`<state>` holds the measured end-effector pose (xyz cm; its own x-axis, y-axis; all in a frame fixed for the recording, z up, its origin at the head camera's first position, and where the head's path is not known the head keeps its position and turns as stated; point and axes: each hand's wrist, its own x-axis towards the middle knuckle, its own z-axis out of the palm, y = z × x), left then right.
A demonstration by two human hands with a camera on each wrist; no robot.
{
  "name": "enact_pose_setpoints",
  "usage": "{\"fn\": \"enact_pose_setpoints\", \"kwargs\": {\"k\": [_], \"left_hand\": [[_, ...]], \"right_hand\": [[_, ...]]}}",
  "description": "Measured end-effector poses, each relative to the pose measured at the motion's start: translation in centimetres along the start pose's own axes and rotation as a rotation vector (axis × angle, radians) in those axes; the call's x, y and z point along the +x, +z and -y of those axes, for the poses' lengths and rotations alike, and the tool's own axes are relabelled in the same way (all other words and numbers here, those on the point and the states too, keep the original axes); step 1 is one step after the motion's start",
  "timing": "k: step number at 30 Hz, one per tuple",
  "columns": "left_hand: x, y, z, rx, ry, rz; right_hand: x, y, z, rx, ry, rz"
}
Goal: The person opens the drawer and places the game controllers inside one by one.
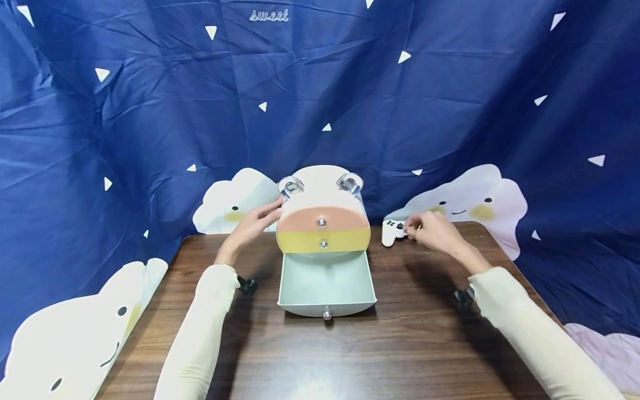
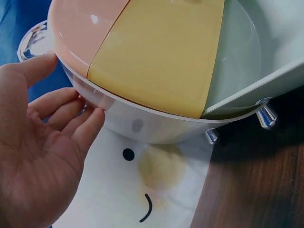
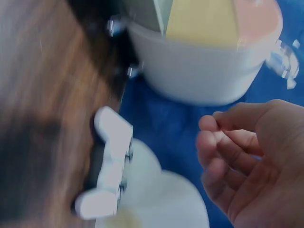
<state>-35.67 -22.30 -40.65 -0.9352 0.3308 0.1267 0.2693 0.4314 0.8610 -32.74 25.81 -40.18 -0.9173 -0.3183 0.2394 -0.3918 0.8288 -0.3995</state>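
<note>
A small rounded drawer box (image 1: pixel 327 186) with two shiny ear-like rings on top stands at the back of the table. Its pink drawer (image 1: pixel 300 219) and yellow drawer (image 1: pixel 345 239) are closed, while the pale green bottom drawer (image 1: pixel 327 278) is pulled out toward me. My left hand (image 2: pixel 47 128) rests its fingertips and thumb against the box's left side. Beside a white game controller (image 1: pixel 389 232), my right hand (image 1: pixel 437 230) hovers with loosely bent fingers. In the right wrist view that hand (image 3: pixel 256 161) holds nothing, and the controller (image 3: pixel 113 156) lies apart from it.
The wooden table (image 1: pixel 400 344) ends just behind the box and controller. A blue cloth (image 1: pixel 325 72) with white triangles and smiling clouds hangs behind and around it. A round silver knob (image 1: pixel 327 315) sticks out from the front of the pulled-out drawer.
</note>
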Motion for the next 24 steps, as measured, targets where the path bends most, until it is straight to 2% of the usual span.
{"fn": "enact_pose_setpoints", "kwargs": {"k": [6,11,16,24], "left_hand": [[-0.1,-0.3,-0.3,-0.014,-0.032,0.01],[-0.8,-0.3,-2.0,-0.002,-0.055,0.035],[-1.5,-0.3,-3.8,0.02,-0.058,0.037],[-1.6,-0.3,-4.1,0.0,-0.043,0.038]], "right_hand": [[3.6,-0.6,-2.6,-0.057,-0.046,0.088],[5.5,-0.7,-3.7,-0.126,-0.061,0.169],[7.0,-0.5,-4.2,-0.146,-0.033,0.237],[8.3,0.7,-4.6,-0.181,0.021,0.345]]}}
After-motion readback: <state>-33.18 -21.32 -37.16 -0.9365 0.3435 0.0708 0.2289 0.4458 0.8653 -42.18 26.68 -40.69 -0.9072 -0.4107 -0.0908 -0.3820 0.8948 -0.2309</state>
